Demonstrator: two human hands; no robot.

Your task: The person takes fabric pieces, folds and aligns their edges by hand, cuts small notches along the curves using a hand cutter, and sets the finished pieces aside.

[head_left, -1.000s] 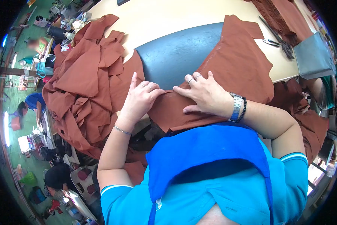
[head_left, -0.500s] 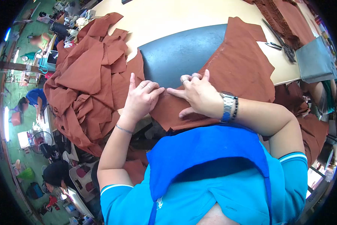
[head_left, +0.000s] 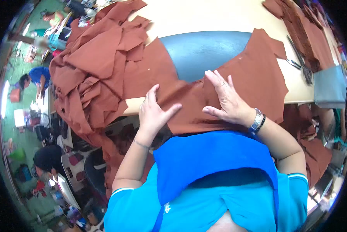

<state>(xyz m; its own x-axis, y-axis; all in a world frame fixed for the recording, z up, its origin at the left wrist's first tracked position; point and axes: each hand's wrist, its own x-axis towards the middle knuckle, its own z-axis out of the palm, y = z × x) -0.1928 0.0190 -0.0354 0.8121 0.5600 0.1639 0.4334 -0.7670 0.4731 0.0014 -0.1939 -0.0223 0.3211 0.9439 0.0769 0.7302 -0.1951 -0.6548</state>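
Observation:
A reddish-brown cut piece of cloth (head_left: 258, 81) lies across the front of the table, its curved upper edge over a dark, smooth mat (head_left: 208, 50). On the cloth's left part, my left hand (head_left: 152, 112) has its thumb and fingers apart, with nothing between them. My right hand (head_left: 229, 102) rests on the middle of the cloth near that edge. Its fingers are stretched out and its thumb stands away from them. Between my hands the cloth shows a few soft folds.
A large heap of the same brown cloth (head_left: 90, 65) spreads over the table's left side. At the right are dark scissors (head_left: 306, 73), a grey box-like object (head_left: 330, 89) and more brown cloth strips (head_left: 297, 34). A co-worker in blue (head_left: 38, 75) sits far left.
My fingertips were close together at the cloth's edge. Both hands have since opened and moved apart, and the cloth now reaches further up between them. The view has shifted somewhat.

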